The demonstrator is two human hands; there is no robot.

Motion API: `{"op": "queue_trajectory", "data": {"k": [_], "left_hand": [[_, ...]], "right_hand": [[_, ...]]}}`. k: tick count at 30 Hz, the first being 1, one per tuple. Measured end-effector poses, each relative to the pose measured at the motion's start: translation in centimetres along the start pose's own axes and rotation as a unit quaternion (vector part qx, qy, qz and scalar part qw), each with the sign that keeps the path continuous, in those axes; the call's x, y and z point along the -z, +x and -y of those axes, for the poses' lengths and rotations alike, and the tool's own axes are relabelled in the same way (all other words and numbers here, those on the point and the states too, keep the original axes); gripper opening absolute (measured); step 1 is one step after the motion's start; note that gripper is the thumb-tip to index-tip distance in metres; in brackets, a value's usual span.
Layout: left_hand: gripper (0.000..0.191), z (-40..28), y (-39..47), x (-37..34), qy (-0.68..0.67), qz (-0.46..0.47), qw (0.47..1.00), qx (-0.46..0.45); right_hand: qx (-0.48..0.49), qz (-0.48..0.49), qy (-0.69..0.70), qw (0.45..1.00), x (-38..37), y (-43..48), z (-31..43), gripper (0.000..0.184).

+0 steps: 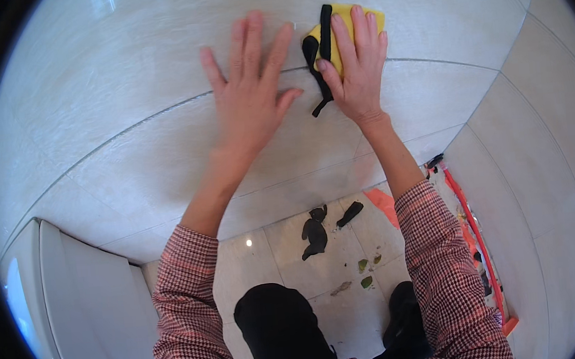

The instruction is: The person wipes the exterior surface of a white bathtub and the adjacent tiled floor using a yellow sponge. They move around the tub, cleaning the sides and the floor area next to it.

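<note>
My right hand (364,73) presses a yellow cloth with black edging (326,32) against the pale tiled wall (156,88). Its thumb rests by the black trim, and one black strip dangles below the cloth. To the left, my left hand (251,93) has its fingers spread and holds nothing. It is slightly blurred and lies over or very near the same wall; whether the palm touches cannot be told. A dark grout line runs across the tiles behind both hands.
A white glossy fixture (99,309) stands at the left. Black scraps (315,236) and green fragments (366,282) lie on the tiled floor (249,270). A long red handle (470,220) lies among litter along the right-hand wall (513,180). My black-clad knee (280,329) is below.
</note>
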State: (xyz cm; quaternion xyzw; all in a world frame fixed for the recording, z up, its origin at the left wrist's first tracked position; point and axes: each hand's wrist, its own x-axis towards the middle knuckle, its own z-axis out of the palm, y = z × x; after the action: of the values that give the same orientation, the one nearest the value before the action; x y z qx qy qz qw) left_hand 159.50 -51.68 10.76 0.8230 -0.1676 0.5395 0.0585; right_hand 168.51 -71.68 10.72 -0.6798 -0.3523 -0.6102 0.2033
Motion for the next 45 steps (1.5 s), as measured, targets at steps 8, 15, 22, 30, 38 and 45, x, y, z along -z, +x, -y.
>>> {"op": "queue_trajectory", "data": {"k": [8,15,22,30,38,45], "left_hand": [[0.11,-5.2,3.6,-3.2,0.001,-0.025,1.0,-0.011],[0.12,-5.6,4.2,-4.6,0.091,0.025,0.995,-0.013],[0.135,-5.5,4.3,-4.2,0.156,0.037,0.987,-0.024],[0.125,-6.0,4.4,-4.2,0.151,0.045,0.987,-0.002],[0.11,-7.1,4.5,-5.6,0.084,-0.019,0.996,0.031],[0.107,-7.9,4.4,-6.0,0.051,-0.028,0.998,0.035]], "right_hand": [[-0.035,-0.076,0.045,0.995,0.5,0.0,-2.3,0.064],[-0.047,-0.062,0.135,0.988,-0.1,-1.2,-1.6,0.063],[-0.119,-0.118,0.186,0.968,1.0,-1.4,-3.3,0.065],[-0.131,-0.097,0.201,0.966,1.4,-1.2,-3.0,0.065],[-0.077,-0.037,0.179,0.98,2.2,-1.5,-4.9,0.066],[-0.086,-0.076,0.1,0.988,1.8,-1.4,-4.9,0.064]]}}
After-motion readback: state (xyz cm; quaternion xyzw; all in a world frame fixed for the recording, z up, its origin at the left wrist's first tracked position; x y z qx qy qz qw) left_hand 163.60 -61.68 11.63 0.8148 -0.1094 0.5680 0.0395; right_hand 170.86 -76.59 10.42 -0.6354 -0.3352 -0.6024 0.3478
